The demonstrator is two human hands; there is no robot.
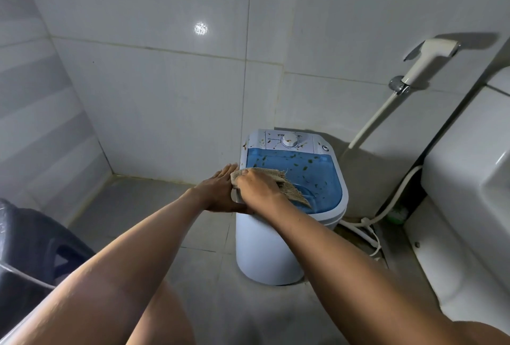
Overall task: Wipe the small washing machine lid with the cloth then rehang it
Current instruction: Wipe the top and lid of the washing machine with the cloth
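A small white washing machine (265,251) stands on the floor against the tiled wall. Its translucent blue lid (311,176) is speckled with green and brown bits, and so is the white control panel (289,140) behind it. My right hand (256,187) presses a coarse beige cloth (292,188) onto the lid's near left part. My left hand (218,193) lies flat against the machine's left rim, fingers extended, thumb under the edge.
A white toilet (469,195) stands at the right. A bidet sprayer (430,60) hangs on the wall above, its hose running down. White hoses (367,228) lie on the floor right of the machine. A dark plastic stool (33,251) sits at the lower left.
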